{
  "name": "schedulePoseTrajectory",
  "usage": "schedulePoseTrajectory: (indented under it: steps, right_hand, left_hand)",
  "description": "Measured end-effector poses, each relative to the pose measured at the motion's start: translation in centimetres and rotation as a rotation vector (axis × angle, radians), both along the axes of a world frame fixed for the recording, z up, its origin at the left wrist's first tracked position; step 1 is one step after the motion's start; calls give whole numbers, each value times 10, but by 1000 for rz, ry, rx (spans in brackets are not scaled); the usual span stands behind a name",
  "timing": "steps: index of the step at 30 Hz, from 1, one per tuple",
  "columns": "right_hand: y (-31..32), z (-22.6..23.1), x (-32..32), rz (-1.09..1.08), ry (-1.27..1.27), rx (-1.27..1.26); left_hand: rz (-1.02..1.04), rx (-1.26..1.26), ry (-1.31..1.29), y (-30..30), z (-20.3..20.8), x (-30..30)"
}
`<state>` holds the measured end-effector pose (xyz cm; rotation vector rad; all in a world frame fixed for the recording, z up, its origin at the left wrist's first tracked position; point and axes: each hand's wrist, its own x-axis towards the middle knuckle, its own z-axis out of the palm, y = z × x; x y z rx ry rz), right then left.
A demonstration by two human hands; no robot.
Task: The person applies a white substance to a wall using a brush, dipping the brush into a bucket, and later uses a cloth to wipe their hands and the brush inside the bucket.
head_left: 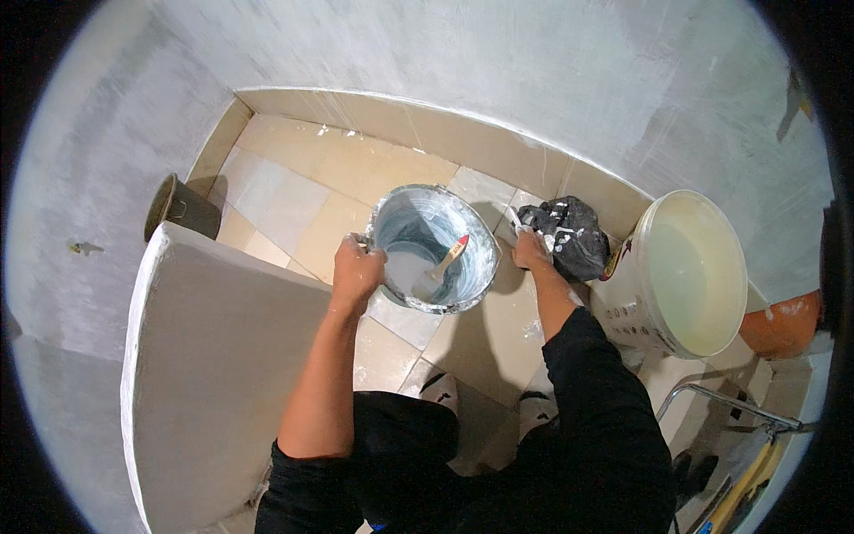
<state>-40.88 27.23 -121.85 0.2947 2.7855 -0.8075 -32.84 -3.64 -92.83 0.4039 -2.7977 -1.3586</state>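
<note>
A paint-smeared bucket (485,285) stands in front of me, with pale, whitish paint in its bottom. Inside it a paintbrush (452,254) with a wooden, red-tipped handle leans with its bristles low. My left hand (358,269) is closed on the bucket's left rim. To the right of the bucket, my right hand (531,250) has its fingers closed beside a crumpled black plastic bag (578,245). A thin whitish piece sticks out past those fingers; its kind is unclear. White flecks cover the bag.
A large white bucket (623,307) of cloudy liquid stands at the right. A dark bucket (191,209) sits far left, behind a low partition wall (222,374). Plastered walls (498,53) enclose the tiled floor (294,169). A metal frame (729,400) is at the lower right.
</note>
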Motion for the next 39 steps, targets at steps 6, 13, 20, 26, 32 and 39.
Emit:
schedulePoseTrajectory:
  steps: [6,13,20,26,32,39]
  right_hand:
    - [37,4,-12,-363,133,-230]
    - [27,102,32,-676,223,-616]
    - [64,100,37,-595,285,-430]
    - [-2,224,60,-251,422,-373]
    - [-15,307,122,-216,681,-149]
    - [36,260,166,-576,350,-354]
  left_hand:
    - [-63,-13,9,12,-2,-12]
    - [-84,59,-31,-11,-10,-8]
    - [-180,129,122,5,-7,-18]
    - [-263,23,227,-18,15,-20]
    - [-427,176,351,-21,7,-34]
    - [-453,344,369,-28,-17,-56]
